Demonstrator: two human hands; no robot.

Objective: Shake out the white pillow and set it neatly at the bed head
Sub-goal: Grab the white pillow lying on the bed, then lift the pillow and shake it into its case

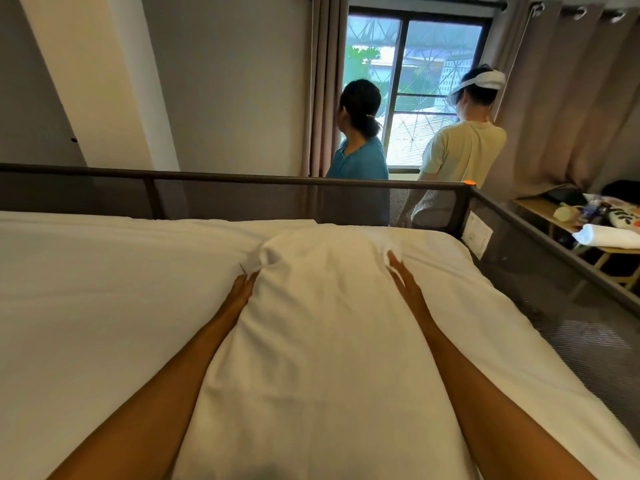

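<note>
The white pillow (322, 327) lies lengthwise on the white bed sheet (104, 306), stretching from near me toward the far rail. My left hand (244, 285) rests against the pillow's left edge near its far corner, fingers straight and partly tucked at the fabric. My right hand (403, 275) lies flat along the pillow's right edge, fingers extended and apart. Neither hand visibly grips the pillow. Both forearms run along the pillow's sides.
A dark metal mesh rail (242, 195) borders the bed at the far side and on the right (554, 271). Two people (360, 147) (464, 147) stand beyond it by the window (412, 88). A wooden table (595, 237) with clutter stands at the right.
</note>
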